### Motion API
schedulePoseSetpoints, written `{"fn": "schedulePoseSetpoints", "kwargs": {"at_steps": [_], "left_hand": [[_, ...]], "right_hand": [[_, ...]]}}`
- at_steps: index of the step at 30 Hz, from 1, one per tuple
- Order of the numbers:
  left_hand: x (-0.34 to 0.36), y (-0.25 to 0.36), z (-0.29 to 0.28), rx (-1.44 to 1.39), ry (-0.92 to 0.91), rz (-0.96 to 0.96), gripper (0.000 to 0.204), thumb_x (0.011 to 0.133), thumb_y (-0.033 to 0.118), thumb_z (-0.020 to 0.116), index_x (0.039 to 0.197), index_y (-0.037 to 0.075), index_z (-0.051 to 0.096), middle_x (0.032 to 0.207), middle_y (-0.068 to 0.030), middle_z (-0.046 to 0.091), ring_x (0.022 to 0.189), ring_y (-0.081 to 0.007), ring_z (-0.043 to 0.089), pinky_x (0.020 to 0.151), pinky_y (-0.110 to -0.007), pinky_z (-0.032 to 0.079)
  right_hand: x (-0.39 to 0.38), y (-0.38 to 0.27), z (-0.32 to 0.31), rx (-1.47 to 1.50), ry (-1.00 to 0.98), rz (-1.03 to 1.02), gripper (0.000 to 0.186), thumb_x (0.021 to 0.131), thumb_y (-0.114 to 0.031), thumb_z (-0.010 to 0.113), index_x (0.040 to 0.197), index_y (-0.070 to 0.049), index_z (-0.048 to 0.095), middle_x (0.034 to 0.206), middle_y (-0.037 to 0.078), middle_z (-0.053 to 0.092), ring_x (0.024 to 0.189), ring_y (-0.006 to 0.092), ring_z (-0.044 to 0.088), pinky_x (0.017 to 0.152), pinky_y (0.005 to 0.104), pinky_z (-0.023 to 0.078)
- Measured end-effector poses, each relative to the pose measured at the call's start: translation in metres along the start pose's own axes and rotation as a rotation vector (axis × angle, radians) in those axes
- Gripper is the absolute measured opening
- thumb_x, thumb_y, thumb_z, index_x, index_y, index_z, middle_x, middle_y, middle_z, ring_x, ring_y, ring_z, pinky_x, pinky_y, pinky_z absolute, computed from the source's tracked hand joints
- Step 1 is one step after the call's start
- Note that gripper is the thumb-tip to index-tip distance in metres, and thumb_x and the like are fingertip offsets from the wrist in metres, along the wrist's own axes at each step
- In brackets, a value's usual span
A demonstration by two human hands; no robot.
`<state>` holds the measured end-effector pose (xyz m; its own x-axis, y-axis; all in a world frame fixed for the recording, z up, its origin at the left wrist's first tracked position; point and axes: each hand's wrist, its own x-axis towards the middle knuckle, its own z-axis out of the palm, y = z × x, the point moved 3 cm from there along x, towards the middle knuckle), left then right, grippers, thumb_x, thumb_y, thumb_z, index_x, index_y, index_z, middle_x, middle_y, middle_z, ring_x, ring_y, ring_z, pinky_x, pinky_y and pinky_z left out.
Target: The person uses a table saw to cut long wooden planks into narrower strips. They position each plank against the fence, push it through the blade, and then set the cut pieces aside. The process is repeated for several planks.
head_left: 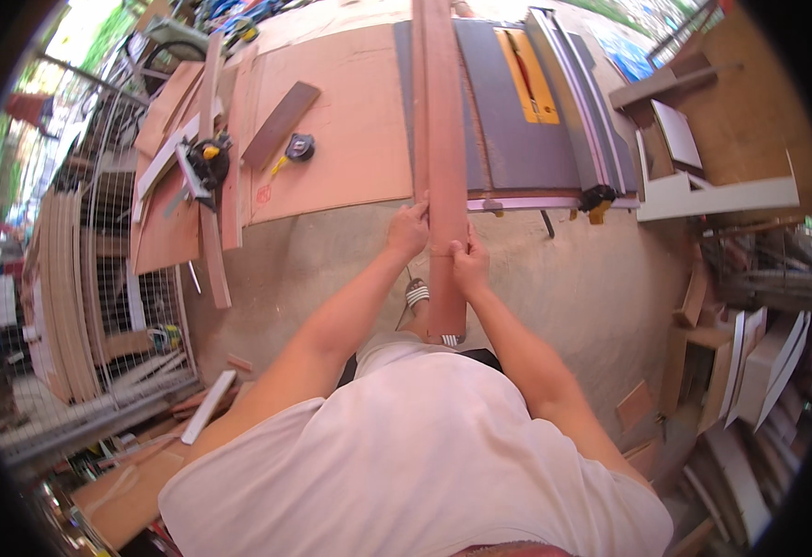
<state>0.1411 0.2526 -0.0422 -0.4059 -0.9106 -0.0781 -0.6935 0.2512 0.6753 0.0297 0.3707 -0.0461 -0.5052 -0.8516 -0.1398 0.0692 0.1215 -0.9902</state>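
A long reddish-brown wooden board (445,148) runs from just in front of my body out across the work surface to the far edge. My left hand (410,230) grips its left edge, fingers closed against the side. On the right edge, a little nearer to me, my right hand (470,263) holds the board with the thumb on top and its other fingers partly hidden. A dark line crosses the board beside my right thumb. Beneath and to the right lies the dark table of a table saw (508,153), with a yellow insert (528,79) around the slot.
The saw's metal fence (573,102) stands right of the insert. On a plywood sheet (350,121) at left lie a tape measure (300,147), a short brown board (280,123) and a black-and-yellow power tool (206,165). A wire cage (132,241) holds upright planks. Offcuts and cabinet pieces (703,371) crowd the right.
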Motion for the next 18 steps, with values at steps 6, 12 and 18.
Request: {"fn": "schedulePoseSetpoints", "kwargs": {"at_steps": [6, 12, 18], "left_hand": [[0.0, -0.006, 0.004, -0.054, -0.031, -0.069, 0.046, 0.09, 0.02, 0.055, 0.135, 0.027, 0.051, 0.097, -0.0262, 0.06, 0.087, -0.0407, 0.06, 0.081, -0.045, 0.05], [-0.002, -0.005, -0.001, -0.106, -0.05, -0.039, 0.048, 0.091, 0.022, 0.053, 0.138, 0.027, 0.048, 0.091, -0.0232, 0.057, 0.087, -0.0387, 0.059, 0.08, -0.045, 0.049], [0.0, -0.004, 0.003, -0.107, -0.033, -0.059, 0.049, 0.088, 0.018, 0.055, 0.136, 0.03, 0.05, 0.093, -0.0211, 0.059, 0.088, -0.0373, 0.06, 0.079, -0.045, 0.049]], "right_hand": [[0.004, 0.014, -0.005, 0.105, -0.048, 0.056, 0.053, 0.09, 0.002, 0.051, 0.141, 0.004, 0.037, 0.131, 0.011, 0.054, 0.115, 0.0143, 0.054, 0.098, 0.0263, 0.041], [0.005, 0.013, -0.003, 0.114, -0.085, 0.032, 0.053, 0.09, 0.003, 0.05, 0.142, 0.003, 0.036, 0.132, 0.011, 0.053, 0.117, 0.0142, 0.052, 0.098, 0.0263, 0.04], [0.005, 0.018, -0.009, 0.063, -0.051, 0.03, 0.054, 0.089, 0.001, 0.051, 0.141, 0.003, 0.037, 0.131, 0.011, 0.054, 0.116, 0.0141, 0.053, 0.098, 0.0266, 0.041]]}}
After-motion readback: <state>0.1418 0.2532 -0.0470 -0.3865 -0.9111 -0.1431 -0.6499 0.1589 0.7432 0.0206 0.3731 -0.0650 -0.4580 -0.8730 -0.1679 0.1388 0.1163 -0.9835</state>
